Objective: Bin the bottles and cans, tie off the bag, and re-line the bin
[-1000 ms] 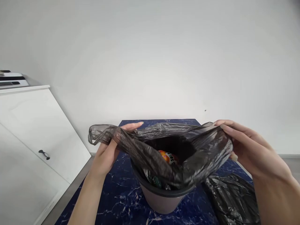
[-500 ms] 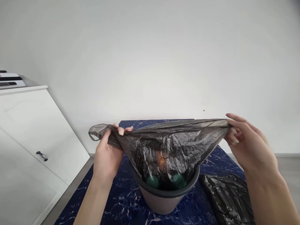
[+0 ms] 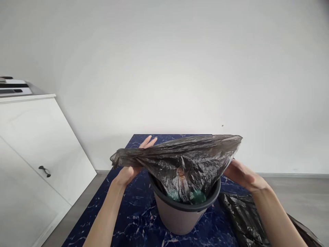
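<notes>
**Both hands hold a bin bag gathered shut over its bin**

Head view: a dark, see-through bin bag point(image 3: 185, 161) sits in a round grey bin point(image 3: 180, 216) with a black rim, its top pulled up and flattened into a ridge above the rim. The left hand point(image 3: 131, 168) grips the bag's left corner, its fingers point(image 3: 147, 141) closed around the bunched plastic with two tips sticking up behind it. The right hand point(image 3: 244, 176) is tucked under the bag's right corner; its fingers are hidden by the plastic, so their grip cannot be told. Green and orange shapes show faintly through the bag. The bin stands on a dark blue marbled counter point(image 3: 133, 219). A second black bag point(image 3: 244, 219) lies crumpled just right of the bin. A white cabinet point(image 3: 33, 151) stands at the left.
</notes>
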### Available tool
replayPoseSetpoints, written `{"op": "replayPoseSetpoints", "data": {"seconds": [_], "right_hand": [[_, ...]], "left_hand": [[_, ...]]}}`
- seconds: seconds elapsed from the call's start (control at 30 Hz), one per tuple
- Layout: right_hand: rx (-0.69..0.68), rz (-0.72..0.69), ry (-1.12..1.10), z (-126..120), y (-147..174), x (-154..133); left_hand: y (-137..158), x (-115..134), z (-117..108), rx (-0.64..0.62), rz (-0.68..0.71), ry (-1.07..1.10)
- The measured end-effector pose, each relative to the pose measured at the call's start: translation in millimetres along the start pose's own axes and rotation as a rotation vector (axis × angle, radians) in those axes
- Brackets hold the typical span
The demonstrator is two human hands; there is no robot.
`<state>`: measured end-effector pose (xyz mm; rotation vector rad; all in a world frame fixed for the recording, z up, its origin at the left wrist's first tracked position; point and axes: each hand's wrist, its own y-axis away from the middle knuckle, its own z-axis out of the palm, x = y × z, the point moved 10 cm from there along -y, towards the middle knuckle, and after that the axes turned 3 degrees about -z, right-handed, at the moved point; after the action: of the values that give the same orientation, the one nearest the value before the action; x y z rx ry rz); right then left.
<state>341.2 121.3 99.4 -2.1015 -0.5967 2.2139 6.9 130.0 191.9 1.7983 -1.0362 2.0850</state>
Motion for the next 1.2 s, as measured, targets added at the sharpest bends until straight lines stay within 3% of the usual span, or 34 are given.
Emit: {"op": "replayPoseSetpoints", "data": {"seconds": [0.07,0.17,0.37,0.53,0.63,0.83,1.07,1.2], "right_hand": [[-0.159,-0.01,-0.027,23,-2,-1],[-0.179,-0.02,-0.034,41,-12,-13],[0.007,-0.051,-0.012,48,-35,-49],[0.286,0.014,-0.109,45,-41,-68],[0.346,-0.012,-0.205,52,-41,-81],[0.199,-0.209,-0.311,77,-43,-123],[0.0,-0.143,-0.322,118,-44,-144],[-0.037,-0.065,-0.237,137,-43,-146]], "left_hand": [[1,-4,10,-0.104,-0.002,-0.129],[0,3,23,-0.071,0.008,-0.268],[1,17,30,0.242,-0.11,-0.187],[-2,35,32,0.336,-0.021,-0.131],[-2,39,31,0.392,0.045,-0.079],[-4,24,35,0.318,0.016,0.225],[-3,41,43,0.3,0.079,0.223],[-2,56,54,0.245,0.116,0.19]]}}
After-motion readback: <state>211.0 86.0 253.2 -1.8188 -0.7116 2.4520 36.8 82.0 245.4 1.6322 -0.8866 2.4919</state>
